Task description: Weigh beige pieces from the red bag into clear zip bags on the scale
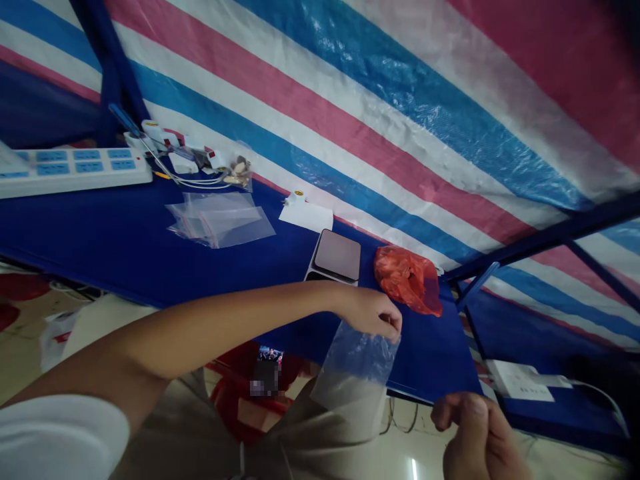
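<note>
My left hand [375,315] reaches across from the left over the table's front edge. Its fingers are closed on the top of a clear plastic bag [357,367], which hangs down in front of my lap. At the lower right is my right hand [480,433], apart from the bag, with fingers curled and the thumb pressed in; whatever it may hold is hidden. Just behind my left wrist lies a small flat scale [338,255], its front partly covered by my arm. An orange-red plastic bag [407,279] sits crumpled to the right of it.
Several clear zip bags [220,220] are spread on the blue table [125,247]. Behind them are cables, plugs and a power strip [75,170]. A white paper [306,217] lies by the striped tarp wall [320,113]. Below the edge, a phone [269,373] rests on a red stool.
</note>
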Available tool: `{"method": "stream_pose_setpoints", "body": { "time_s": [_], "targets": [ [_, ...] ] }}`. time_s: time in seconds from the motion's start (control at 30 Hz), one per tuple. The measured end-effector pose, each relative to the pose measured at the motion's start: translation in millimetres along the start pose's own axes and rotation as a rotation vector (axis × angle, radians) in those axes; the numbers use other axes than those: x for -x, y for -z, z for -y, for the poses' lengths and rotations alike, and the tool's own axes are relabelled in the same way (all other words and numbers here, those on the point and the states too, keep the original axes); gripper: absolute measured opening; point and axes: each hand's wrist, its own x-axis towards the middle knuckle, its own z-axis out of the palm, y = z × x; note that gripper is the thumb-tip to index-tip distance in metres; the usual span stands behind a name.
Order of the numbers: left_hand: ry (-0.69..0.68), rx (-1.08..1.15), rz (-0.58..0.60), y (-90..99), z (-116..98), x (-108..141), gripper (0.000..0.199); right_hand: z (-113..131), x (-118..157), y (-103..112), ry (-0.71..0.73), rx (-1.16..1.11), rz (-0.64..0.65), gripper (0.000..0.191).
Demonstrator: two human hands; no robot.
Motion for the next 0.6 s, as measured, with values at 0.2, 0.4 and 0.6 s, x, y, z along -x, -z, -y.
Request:
{"method": "stream_pose_setpoints", "body": {
  "time_s": [0.2,0.4,0.6],
  "targets": [
    [0.086,0.358,0.206,-41.9,53,-61,0.014,-24,-13,-13,-0.088,0.173,0.024,0.052],
    [-0.028,0.598,0.196,-63.4,85,-56,0.027,-44,-7,-32,-0.141,-0.054,0.182,0.063],
    [-0.081,0.708,0.194,-65.8,90,-58,0.041,-38,-11,-40,-0.293,-0.252,0.247,0.073]
  ]
}}
